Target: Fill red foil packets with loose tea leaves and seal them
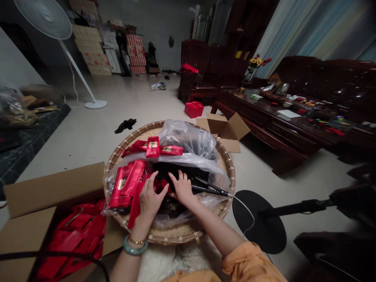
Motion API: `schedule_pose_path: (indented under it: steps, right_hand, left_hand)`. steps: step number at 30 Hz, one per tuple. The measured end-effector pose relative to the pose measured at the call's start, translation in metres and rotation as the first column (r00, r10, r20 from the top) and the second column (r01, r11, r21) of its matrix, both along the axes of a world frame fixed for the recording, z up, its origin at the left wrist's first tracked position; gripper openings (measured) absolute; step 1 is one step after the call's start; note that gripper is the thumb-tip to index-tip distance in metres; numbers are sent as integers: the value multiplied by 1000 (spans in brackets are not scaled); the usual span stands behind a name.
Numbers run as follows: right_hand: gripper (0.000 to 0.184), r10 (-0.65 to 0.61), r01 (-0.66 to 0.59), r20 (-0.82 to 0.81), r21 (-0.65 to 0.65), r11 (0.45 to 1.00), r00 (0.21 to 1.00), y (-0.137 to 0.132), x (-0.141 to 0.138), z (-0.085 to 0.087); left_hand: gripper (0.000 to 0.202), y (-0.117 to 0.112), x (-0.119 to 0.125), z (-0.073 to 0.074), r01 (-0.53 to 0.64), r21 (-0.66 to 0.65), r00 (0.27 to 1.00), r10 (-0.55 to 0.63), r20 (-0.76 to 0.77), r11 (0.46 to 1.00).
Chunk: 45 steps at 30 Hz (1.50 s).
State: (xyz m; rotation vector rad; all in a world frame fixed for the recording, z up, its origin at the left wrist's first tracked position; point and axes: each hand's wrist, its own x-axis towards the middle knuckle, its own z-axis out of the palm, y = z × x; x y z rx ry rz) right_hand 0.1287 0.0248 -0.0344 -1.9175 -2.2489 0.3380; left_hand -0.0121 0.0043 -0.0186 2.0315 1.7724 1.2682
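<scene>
- One hand, the left hand [150, 196], had its thumb spread away from its fingers.
- The right hand [182, 188] had bent fingers; I could not tell if it held anything.
- A black tool [210, 191] lay just beside the right hand.
- Red packets [126, 184] lay left of the hands, in a round basket [173, 238].
- A red box [194, 109] sat on the floor past the basket.
</scene>
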Motion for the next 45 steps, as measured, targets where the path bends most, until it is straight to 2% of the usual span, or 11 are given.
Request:
schedule_pose_path:
  steps: [4,8,11,13,15,18,20,23,26,30,45]
  right_hand:
    - [60,42,-42,-69,9,999,997,3,7,-5]
    - [47,-3,8,-241,21,1000,970,10,17,-8]
    - [37,-101,102,-531,-29,994,841,19,26,-7]
    - [34,-227,152,-756,-169,974,614,23,30,-4]
    - [35,-380,121,-883,-360,925,275,23,33,0]
    - [42,-519,-60,-836,-517,854,-179,16,36,7]
    - [41,-568,-190,-740,-538,821,-361,11,39,12]
    - [24,-632,-347,-571,-535,770,-524,6,42,15]
    - [24,-674,-451,-434,-514,730,-597,5,41,16]
    - [30,-693,-482,-325,-531,697,-644,5,36,16]
    - [21,-612,-431,-289,-498,753,-736,-6,28,18]
  left_hand:
    - [63,0,-6,3,8,14,1000,-8,-15,1000]
    - [67,-2,-8,6,-176,-28,984,177,12,984]
    - [59,-3,-8,4,-218,-39,976,218,-5,975]
    - [53,-2,-8,3,-156,-4,987,156,-32,988]
    - [51,-1,-8,5,-95,18,993,96,-70,995]
    - [48,0,-7,12,-27,12,992,29,-124,1000]
    - [43,0,-8,19,28,17,989,-25,-147,999]
    - [33,0,-8,28,88,34,982,-81,-173,996]
    - [27,1,-7,32,90,45,979,-80,-185,995]
    - [25,3,-6,33,86,60,983,-75,-166,994]
    - [28,-6,-5,44,132,26,983,-127,-129,991]
